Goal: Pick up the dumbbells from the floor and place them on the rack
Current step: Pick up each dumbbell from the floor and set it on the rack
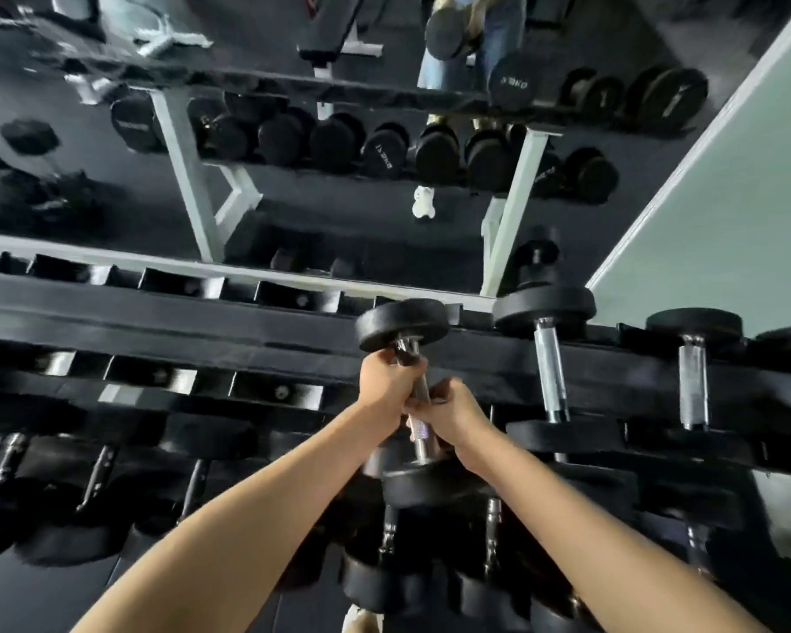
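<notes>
A black dumbbell (403, 324) with round heads and a chrome handle hangs over the top tier of the black rack (202, 326). Both hands hold its handle. My left hand (387, 381) grips the upper part just under the far head. My right hand (448, 411) grips the middle, fingers curled round the bar. The near head (430, 484) sits below my wrists, above the lower tier. The far head is level with the rack's back rail.
Two dumbbells (551, 358) (692, 372) lie on the top tier to the right. Lower tiers hold several more dumbbells (384, 582). A wall mirror (293, 198) behind the rack reflects the rack and a person. A pale green wall (727, 198) stands at right.
</notes>
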